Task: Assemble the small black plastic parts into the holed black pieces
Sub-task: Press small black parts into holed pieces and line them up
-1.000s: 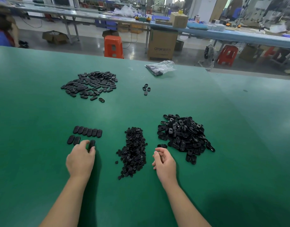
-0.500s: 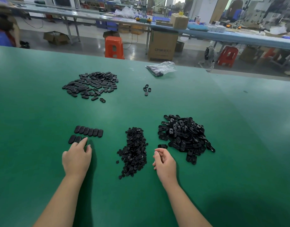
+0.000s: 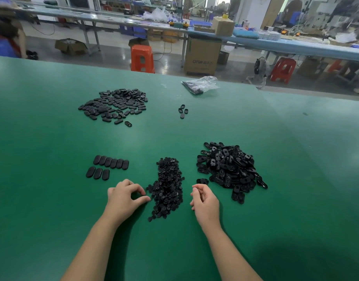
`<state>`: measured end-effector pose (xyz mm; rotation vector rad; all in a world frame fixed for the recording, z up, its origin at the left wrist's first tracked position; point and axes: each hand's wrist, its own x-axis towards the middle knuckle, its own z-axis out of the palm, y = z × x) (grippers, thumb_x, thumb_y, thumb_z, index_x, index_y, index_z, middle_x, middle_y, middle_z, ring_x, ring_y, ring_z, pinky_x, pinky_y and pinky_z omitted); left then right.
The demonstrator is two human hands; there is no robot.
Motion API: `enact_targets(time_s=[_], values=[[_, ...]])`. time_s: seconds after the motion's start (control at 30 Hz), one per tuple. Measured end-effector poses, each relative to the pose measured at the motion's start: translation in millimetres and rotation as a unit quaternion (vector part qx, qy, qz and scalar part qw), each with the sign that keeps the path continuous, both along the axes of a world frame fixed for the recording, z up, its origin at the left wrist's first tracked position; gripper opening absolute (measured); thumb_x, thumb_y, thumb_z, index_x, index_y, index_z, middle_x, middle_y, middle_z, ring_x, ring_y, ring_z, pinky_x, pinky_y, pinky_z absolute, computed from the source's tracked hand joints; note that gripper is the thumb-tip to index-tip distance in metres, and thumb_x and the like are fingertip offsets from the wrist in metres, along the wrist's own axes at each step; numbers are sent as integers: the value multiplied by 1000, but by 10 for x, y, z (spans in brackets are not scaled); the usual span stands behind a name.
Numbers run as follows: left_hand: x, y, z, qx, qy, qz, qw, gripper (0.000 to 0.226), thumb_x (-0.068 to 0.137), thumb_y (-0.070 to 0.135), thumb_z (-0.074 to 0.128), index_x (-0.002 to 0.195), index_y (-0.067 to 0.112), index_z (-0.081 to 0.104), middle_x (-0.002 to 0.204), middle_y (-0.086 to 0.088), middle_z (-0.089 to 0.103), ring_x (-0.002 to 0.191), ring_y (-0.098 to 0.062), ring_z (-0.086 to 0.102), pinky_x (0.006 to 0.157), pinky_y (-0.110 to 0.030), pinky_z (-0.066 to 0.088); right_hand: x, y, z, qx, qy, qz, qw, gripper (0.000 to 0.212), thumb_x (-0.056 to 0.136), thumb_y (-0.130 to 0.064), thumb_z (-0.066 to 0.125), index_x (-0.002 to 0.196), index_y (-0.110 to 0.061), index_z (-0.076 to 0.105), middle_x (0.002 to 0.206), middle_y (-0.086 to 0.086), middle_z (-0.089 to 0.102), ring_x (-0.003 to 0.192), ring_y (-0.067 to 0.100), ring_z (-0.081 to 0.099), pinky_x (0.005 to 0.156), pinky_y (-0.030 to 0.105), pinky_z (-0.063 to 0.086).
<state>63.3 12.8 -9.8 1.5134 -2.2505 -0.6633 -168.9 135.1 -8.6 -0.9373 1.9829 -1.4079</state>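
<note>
Two bare hands rest on the green table (image 3: pixel 53 179). The left hand (image 3: pixel 124 196) reaches with thumb and forefinger apart to the left edge of the heap of small black plastic parts (image 3: pixel 168 189), holding nothing. The right hand (image 3: pixel 205 199) has loosely curled fingers, and I cannot tell if it holds something. The pile of holed black oval pieces (image 3: pixel 229 169) lies just right of it.

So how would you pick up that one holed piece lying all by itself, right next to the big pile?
Pinch the lone holed piece across its narrow width, on the two long edges, coming straight down from above. It lies flat on the green table, so there is nothing to get under. The right hand is nearest. The near side is open; the holed-piece pile crowds its far right side.
</note>
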Motion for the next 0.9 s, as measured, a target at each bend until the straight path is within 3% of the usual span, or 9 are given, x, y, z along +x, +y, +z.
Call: enact_targets(time_s=[0.1, 0.2, 0.27, 0.37, 0.67, 0.9], values=[[-22, -9, 36, 1, -9, 2, 1000, 17, 81, 55, 74, 74, 42, 66, 92, 19, 54, 94, -3, 49, 90, -33, 28, 2, 3, 1, 2, 0, -1, 1000, 14, 102, -20, 57, 96, -30, 65, 77, 0, 71, 60, 6, 65, 56, 24, 56], [-47, -13, 41, -64, -58, 27, 996, 12, 88, 50, 70, 84, 38, 69, 87, 18, 57, 84, -6, 51, 85, -31, 37, 1, 5, 1, 6, 0, -2, 1000, 16, 102, -18, 57, 96, -30, 65, 77, 1, 71, 60, 6, 65, 56, 24, 56], [-79, 19, 29, -115, -81, 69, 988, 16, 90, 43, 70, 85, 29, 73, 83, 13, 61, 73, -10, 50, 74, -32, 46, 3, 2, -1, 9, 3, -3, 1000, 17, 102, -17, 56, 95, -30, 65, 77, 0, 71, 60, 6, 65, 56, 24, 56], [-156, 82, 28, -121, -65, 115, 984, 18, 92, 36, 70, 83, 21, 74, 78, 9, 60, 64, -15, 55, 57, -31, 50, 3, -3, -2, 13, 6, -4, 1000, 18, 102, -17, 56, 95, -31, 65, 77, 0, 71, 60, 6, 65, 55, 24, 56], [-323, 63, 17, -112, -75, 143, 980, 21, 95, 30, 66, 83, 13, 69, 79, 2, 56, 69, -20, 54, 56, -34, 49, 22, -4, -15, 20, 18, -5, 1000, 21, 101, -15, 56, 92, -32, 65, 76, 2, 71, 60, 5, 65, 61, 37, 57], [-371, 67, 12, -109, 4, 132, 985, 17, 99, 23, 58, 85, 14, 55, 76, 3, 54, 66, -17, 51, 58, -36, 47, 30, -10, -11, 30, 33, 2, 999, 21, 102, -15, 55, 93, -32, 65, 74, -2, 69, 61, 4, 65, 58, 32, 56]])
